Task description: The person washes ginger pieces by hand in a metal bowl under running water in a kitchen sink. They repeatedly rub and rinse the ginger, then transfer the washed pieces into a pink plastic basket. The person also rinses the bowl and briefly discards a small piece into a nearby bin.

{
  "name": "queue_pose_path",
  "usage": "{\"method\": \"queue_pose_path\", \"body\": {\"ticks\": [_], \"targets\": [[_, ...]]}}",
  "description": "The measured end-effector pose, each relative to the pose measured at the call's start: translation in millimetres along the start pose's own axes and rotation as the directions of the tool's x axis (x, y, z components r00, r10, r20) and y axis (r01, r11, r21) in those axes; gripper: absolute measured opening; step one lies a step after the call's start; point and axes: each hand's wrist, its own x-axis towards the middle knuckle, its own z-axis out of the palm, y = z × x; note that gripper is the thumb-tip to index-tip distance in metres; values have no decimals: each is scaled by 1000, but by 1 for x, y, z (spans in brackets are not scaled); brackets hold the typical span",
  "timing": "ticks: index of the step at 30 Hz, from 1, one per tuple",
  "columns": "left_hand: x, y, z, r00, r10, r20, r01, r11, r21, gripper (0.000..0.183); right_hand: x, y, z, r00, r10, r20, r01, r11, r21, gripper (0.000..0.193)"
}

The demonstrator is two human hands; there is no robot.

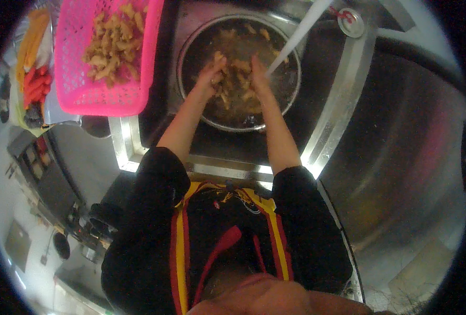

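A round metal-rimmed basin (pixel 178 79) of murky water sits in the sink, with knobbly pieces of ginger root (pixel 240 97) in it. Both my hands reach into this basin, palms turned toward each other, with ginger between them. My left hand (pixel 211 76) is at the left side of the pile, fingers apart and touching the pieces. On the other side, my right hand (pixel 259 77) has its fingers stretched forward, the tips partly under water. A pale stream or pipe (pixel 302 34) slants down from the upper right to beside my right hand.
At the upper left, a pink perforated plastic basket (pixel 104 105) holds more ginger. Left of it lie orange and red long vegetables (pixel 37 81). The metal sink edge (pixel 227 169) runs in front of me. A can (pixel 351 23) stands at the upper right.
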Motion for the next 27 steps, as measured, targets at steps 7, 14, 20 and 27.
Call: {"method": "queue_pose_path", "body": {"ticks": [7, 14, 20, 27], "targets": [[14, -25, -20, 990, 5, -140, -9, 1000, -29, 35, 21, -56, -59, 989, -141, 53, 123, 546, -829, 38], [-9, -32, -40, 1000, -25, 18, 24, 1000, 20, 42, 90, -187, -19, 989, -145, 27, 147, 983, -108, 35], [-16, -37, -49, 997, 28, 75, -40, 985, 169, 52, 105, -211, 14, 963, -201, -183, 205, 979, 7, 34], [-3, -48, -53, 993, 60, -106, 1, 864, 504, 56, 122, -249, 31, 910, -406, 85, 414, 897, -152, 32]]}}
